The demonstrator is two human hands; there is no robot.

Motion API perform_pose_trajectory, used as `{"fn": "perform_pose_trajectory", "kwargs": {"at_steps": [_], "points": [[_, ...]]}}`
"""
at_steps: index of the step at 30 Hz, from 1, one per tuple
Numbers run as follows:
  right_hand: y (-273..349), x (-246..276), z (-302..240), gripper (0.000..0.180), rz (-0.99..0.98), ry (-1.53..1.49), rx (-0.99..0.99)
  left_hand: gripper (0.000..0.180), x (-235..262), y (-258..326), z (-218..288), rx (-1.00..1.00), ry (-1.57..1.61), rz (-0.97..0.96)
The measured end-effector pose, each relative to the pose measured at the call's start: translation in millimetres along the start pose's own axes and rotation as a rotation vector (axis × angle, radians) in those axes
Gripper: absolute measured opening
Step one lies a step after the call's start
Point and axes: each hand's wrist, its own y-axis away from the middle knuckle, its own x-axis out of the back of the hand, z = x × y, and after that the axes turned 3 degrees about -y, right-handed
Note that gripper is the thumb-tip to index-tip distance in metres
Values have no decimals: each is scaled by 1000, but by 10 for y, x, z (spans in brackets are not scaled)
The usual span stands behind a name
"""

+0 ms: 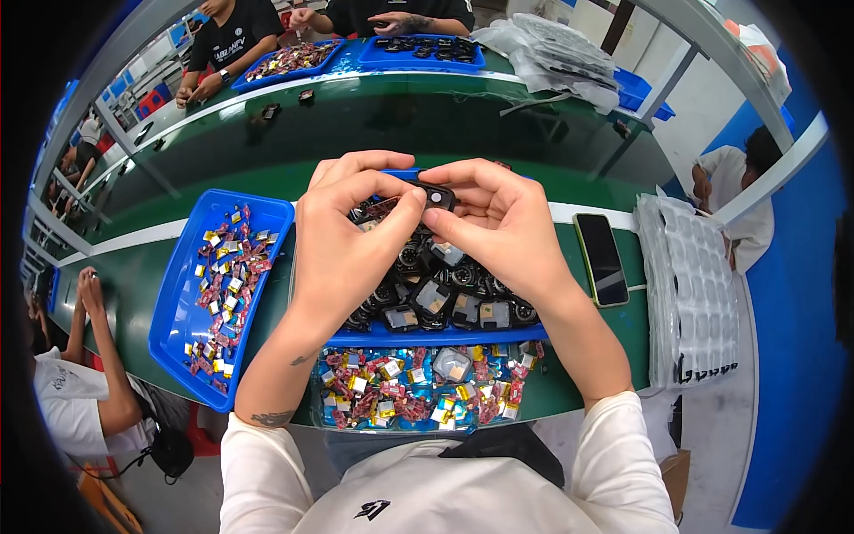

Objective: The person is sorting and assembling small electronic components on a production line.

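Both hands are raised over the middle of the bench, holding a small black plastic casing with a pale round spot. My left hand pinches its left side between thumb and fingers. My right hand grips its right side, thumb underneath and fingers curled behind. Directly below, a blue tray holds a heap of black casings, some with grey insides; my hands hide part of it. Nearer my body, a shallow container holds red circuit boards with small silver-and-yellow batteries, and one clear square piece lies on top.
Left stands a blue tray of boards with batteries. A phone and stacked clear blister trays are on the right. Across the green conveyor, people sit by blue trays. Other people work at both sides.
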Motion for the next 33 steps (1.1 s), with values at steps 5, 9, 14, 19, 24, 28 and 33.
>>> {"fn": "perform_pose_trajectory", "kwargs": {"at_steps": [5,9,14,19,24,28,33], "points": [[16,-46,33,24,31,-9,38,7,-4,10,-8,-18,-45,19],[28,-64,73,16,99,25,153,6,-29,22,16,-2,-28,34],[33,-13,40,12,172,94,242,9,-61,43,72,-54,59,46],[-11,86,-16,14,247,-26,176,7,-16,37,75,-92,79,50],[-17,88,-2,14,252,-27,222,8,21,56,140,204,309,-82],[41,63,-25,17,268,199,273,11,31,34,129,314,497,-149],[23,1,37,15,270,87,378,13,-12,41,119,351,672,-105]]}}
